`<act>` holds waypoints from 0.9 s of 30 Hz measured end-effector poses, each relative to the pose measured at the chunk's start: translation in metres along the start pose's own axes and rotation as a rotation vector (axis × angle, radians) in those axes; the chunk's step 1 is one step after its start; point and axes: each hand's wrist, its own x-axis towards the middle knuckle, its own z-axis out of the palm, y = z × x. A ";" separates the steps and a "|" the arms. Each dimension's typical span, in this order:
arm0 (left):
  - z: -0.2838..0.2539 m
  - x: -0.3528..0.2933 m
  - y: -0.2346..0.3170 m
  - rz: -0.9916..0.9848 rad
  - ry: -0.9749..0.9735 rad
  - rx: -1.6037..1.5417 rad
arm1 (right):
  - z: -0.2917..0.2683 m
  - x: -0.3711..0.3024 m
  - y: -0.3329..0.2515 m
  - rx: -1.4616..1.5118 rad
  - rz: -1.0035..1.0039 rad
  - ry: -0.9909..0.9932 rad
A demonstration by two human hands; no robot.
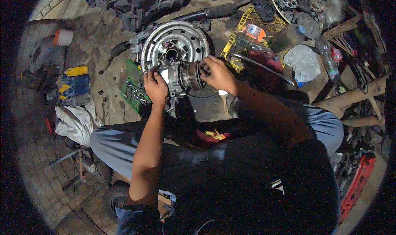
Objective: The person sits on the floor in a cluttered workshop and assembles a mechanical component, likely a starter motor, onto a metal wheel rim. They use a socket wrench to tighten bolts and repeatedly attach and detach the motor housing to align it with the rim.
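A silvery metal compressor (176, 79) with a white label lies on its side at the near edge of a steel wheel rim (147, 49). My left hand (156, 86) is closed on the compressor's left end, thumb toward the label. On its right end sits a dark grooved pulley (194, 75). My right hand (218, 73) curls its fingers against the pulley's outer face, thumb and fingers bent close together. Whether a small part is between those fingertips is hidden. Part of the rim shows behind the compressor, its centre hole uncovered.
Left of the rim lies a green tool case (132, 95) with sockets. A paintbrush (224, 102) rests below my right wrist. Farther right are a yellow plastic crate (247, 16), bottles and a clear plastic bag (302, 62). Yellow and blue bottles (77, 80) stand at left.
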 end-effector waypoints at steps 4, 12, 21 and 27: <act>-0.001 0.001 0.002 0.015 0.032 0.015 | 0.001 0.000 0.009 0.196 0.135 0.003; -0.002 0.000 0.003 0.009 0.020 0.020 | 0.019 -0.020 -0.003 0.343 0.342 0.075; -0.003 0.001 0.005 0.024 0.029 0.036 | 0.055 -0.039 -0.020 0.253 0.380 0.313; -0.005 0.000 0.009 -0.013 0.000 0.025 | 0.079 -0.018 -0.025 0.245 0.507 0.567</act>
